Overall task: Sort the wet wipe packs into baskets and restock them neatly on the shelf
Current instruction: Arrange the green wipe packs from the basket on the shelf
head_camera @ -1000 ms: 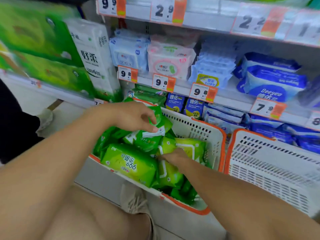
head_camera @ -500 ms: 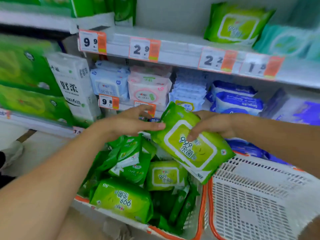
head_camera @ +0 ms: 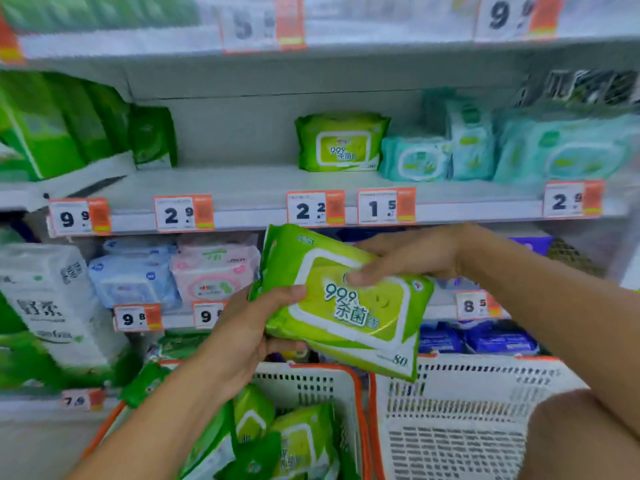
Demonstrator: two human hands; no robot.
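Note:
Both hands hold a lime-green wet wipe pack (head_camera: 353, 306) in front of the shelves; a second pack seems stacked under it. My left hand (head_camera: 249, 327) grips its left edge from below. My right hand (head_camera: 405, 254) clasps its top right, thumb on the label. Below, a white basket with an orange rim (head_camera: 349, 375) holds several more green packs (head_camera: 298, 441). Beside it on the right stands a second white basket (head_camera: 460, 420) with nothing visible in it. One matching green pack (head_camera: 341, 143) stands upright on the shelf (head_camera: 225, 188) above.
Teal wipe packs (head_camera: 415, 157) stand right of the shelved green pack; green tissue packs (head_camera: 69, 123) fill the left. Price tags (head_camera: 315, 207) line the shelf edge. Blue and pink packs (head_camera: 211, 271) sit on the shelf below. My knee (head_camera: 581, 434) overlaps the right basket.
The view has tilted up toward the higher shelf. Both hands have lifted the green pack from over the basket; my left hand now grips it from below instead of touching its edge.

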